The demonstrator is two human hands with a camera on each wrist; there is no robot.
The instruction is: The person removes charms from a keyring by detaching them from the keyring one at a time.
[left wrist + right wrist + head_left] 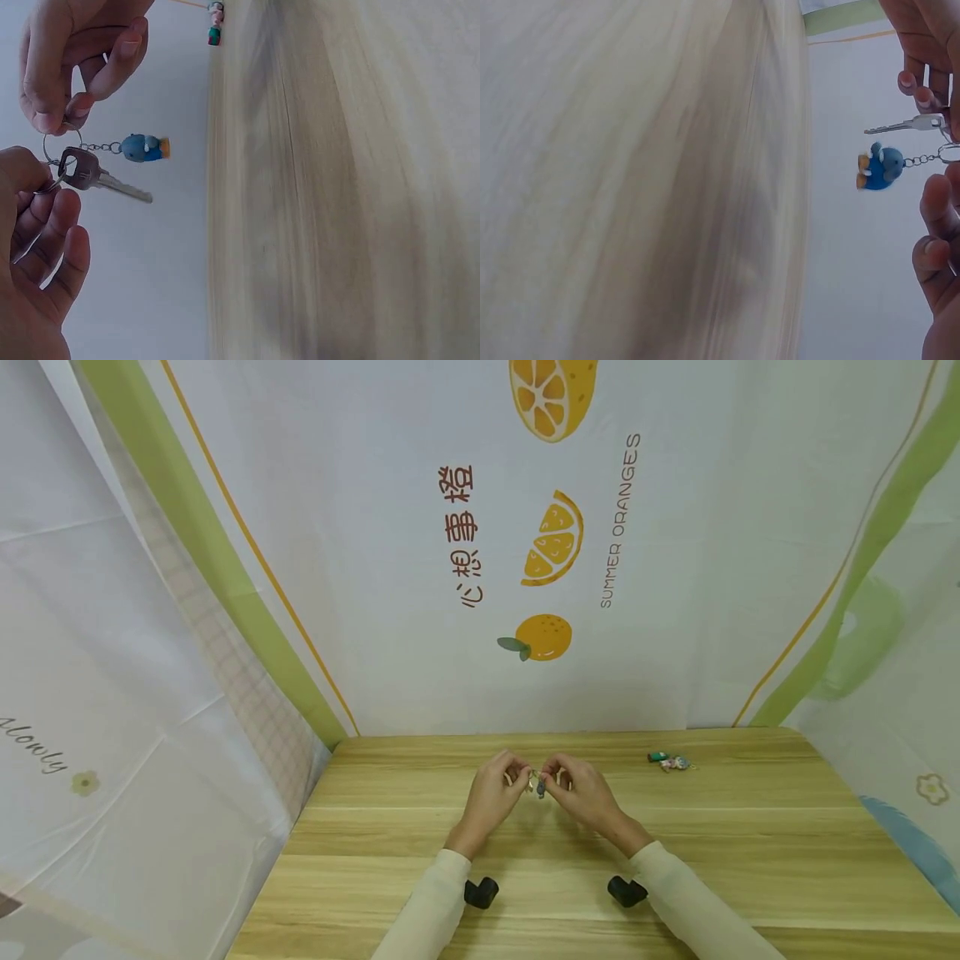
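While both hands are being held together above the light wooden tabletop (675,827), a thin silver split key ring (60,154) is being worked between them. The ring is being pinched by the right hand (71,56) between thumb and forefinger at its upper edge, and the left hand (34,247) is gripping it from the other side, with its thumb pressed by the dark head of a silver metal key (101,178). Already hanging on the ring, by a short chain, is a small blue figurine charm with orange feet (145,147). The key is judged to be only partly settled: its head is lying at the ring, under the left thumb, but whether it is being threaded on or taken off cannot be told, since the coil itself is too fine to be read. The blade is being left free, pointing away from both grips, and the charm is dangling just beside it, clear of the fingers. Nothing is being rested on the table; the whole bunch is being carried in the air between the fingertips. Well apart, toward the table's far right, a second small charm bunch with a green piece (671,762) is lying untouched, so any work on it is judged not yet begun.
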